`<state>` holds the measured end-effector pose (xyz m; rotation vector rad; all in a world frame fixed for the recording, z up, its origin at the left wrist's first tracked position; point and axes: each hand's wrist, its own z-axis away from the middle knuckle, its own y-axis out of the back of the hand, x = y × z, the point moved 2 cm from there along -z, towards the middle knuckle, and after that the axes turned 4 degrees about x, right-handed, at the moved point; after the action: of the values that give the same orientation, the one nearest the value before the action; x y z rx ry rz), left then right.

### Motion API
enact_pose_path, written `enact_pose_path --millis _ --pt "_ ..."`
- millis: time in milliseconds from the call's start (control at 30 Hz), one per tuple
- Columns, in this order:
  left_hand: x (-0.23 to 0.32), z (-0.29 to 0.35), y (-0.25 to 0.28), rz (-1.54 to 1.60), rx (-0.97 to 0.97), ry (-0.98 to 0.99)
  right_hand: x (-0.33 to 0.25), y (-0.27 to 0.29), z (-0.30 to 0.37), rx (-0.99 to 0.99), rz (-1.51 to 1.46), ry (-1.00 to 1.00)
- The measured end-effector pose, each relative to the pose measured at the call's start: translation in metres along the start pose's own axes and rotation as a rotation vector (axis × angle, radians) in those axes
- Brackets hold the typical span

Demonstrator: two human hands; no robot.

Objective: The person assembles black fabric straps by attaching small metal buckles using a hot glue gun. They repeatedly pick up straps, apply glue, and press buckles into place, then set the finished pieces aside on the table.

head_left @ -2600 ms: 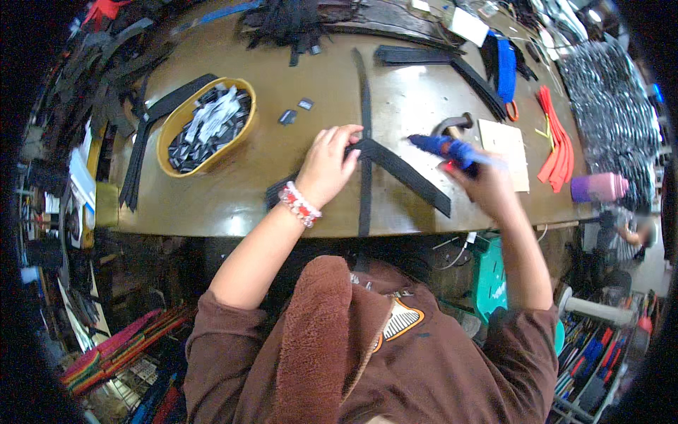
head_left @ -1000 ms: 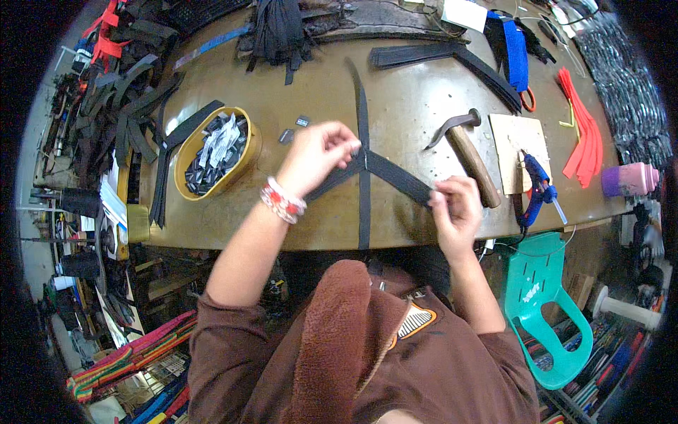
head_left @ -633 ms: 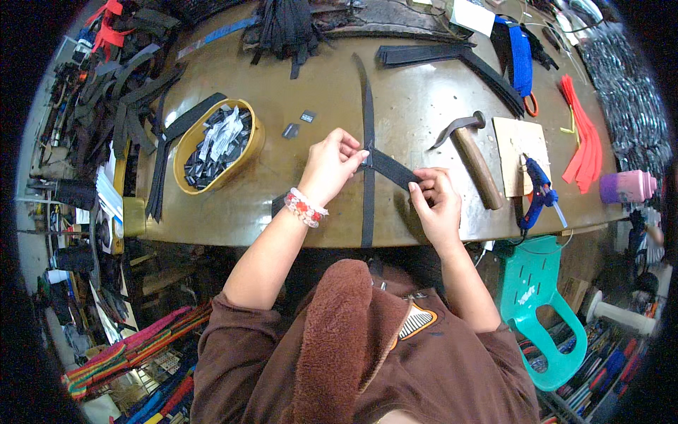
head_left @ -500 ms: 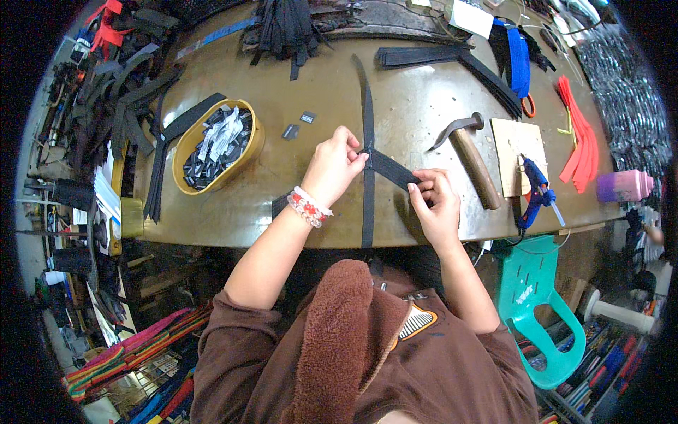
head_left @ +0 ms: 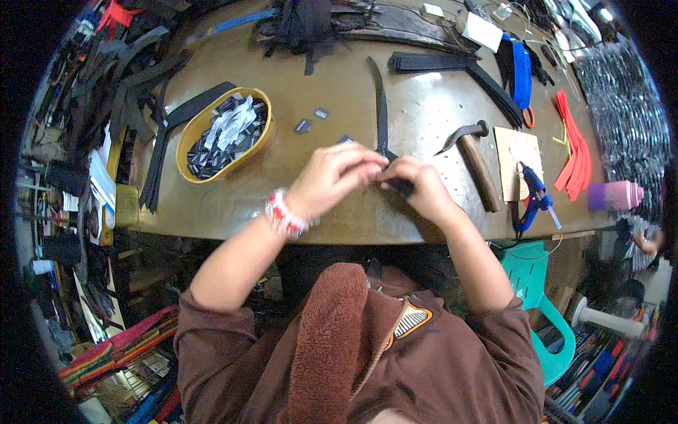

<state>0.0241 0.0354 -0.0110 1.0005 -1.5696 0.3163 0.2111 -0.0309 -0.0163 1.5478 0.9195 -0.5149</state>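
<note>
A long black strap (head_left: pixel 382 113) runs down the tabletop to where my hands meet. My right hand (head_left: pixel 420 187) is closed, thumb and fingers pinching a dark folded part of it. From the left, my left hand (head_left: pixel 335 180) reaches in with its fingers bent together at the same strap, tips against my right fingers. Motion blurs both sets of fingertips, and the strap's lower part is hidden by them. Beside my left hand lie small dark labels (head_left: pixel 303 127), one partly under its knuckles.
An oval yellow tub (head_left: pixel 185 145) of small black and white labels stands left. At right lie a hammer (head_left: pixel 479 173), a blue glue gun (head_left: pixel 537 194) on a board and red strips (head_left: pixel 575 159). More black straps (head_left: pixel 431 62) lie behind. A green chair (head_left: pixel 554 328) stands below the table edge.
My right hand has moved up and left to meet my left hand, whose fingers shifted slightly down and right. The strap part stretched between them is now gathered at the fingers. Another small label now shows.
</note>
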Motion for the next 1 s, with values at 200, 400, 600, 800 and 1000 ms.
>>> enact_pose_path --millis 200,400,600,800,1000 --pt "-0.029 -0.003 -0.007 -0.567 -0.127 -0.413 0.035 0.0 -0.036 0.179 -0.295 -0.483" --pt "-0.036 0.001 -0.012 -0.653 -0.091 -0.502 0.031 -0.009 -0.047 0.317 -0.154 -0.485" --pt "-0.034 0.0 -0.014 -0.663 -0.073 -0.497 0.032 -0.007 -0.053 0.241 -0.055 -0.512" --pt "-0.036 0.002 -0.013 -0.651 -0.085 -0.473 0.038 -0.014 -0.051 0.318 0.089 -0.352" --pt "-0.033 -0.001 -0.015 -0.655 -0.108 -0.433 0.05 -0.02 -0.052 0.411 0.428 -0.069"
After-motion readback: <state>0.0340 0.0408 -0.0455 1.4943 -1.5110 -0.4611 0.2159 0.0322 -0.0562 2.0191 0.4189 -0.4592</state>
